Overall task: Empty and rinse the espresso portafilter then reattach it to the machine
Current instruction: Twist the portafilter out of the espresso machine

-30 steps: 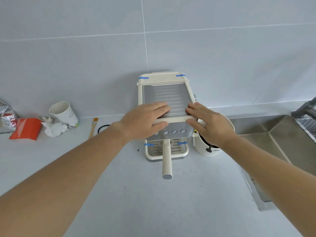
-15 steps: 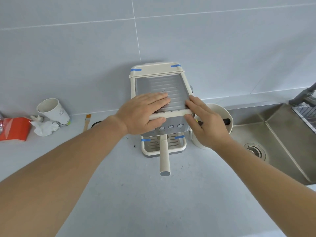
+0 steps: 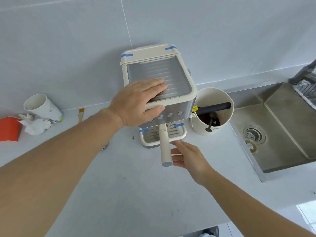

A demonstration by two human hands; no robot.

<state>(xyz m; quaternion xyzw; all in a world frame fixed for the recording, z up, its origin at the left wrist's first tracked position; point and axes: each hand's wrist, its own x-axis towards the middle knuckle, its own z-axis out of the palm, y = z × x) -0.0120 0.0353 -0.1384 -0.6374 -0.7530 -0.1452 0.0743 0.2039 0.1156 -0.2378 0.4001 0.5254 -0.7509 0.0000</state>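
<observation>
A cream espresso machine [image 3: 172, 69] with a ribbed metal top stands against the tiled wall. The portafilter sits in it, its cream handle [image 3: 165, 147] sticking out toward me over the drip tray [image 3: 179, 137]. My left hand [image 3: 138, 101] lies flat on the machine's top front edge, thumb down on the front panel. My right hand [image 3: 188, 156] is open with fingers spread just right of the handle, its fingertips beside or touching it. The portafilter's basket is hidden under the machine.
A cream knock box [image 3: 213, 112] with a dark bar and coffee grounds stands right of the machine. A steel sink [image 3: 282, 134] with drain lies further right. On the left are a paper cup [image 3: 42, 106], crumpled tissue [image 3: 35, 125], an orange packet [image 3: 8, 129] and a small brush [image 3: 80, 114].
My right hand left the machine's right top corner and dropped down beside the portafilter handle. My left hand stayed on the top. The view shifted, showing more of the sink.
</observation>
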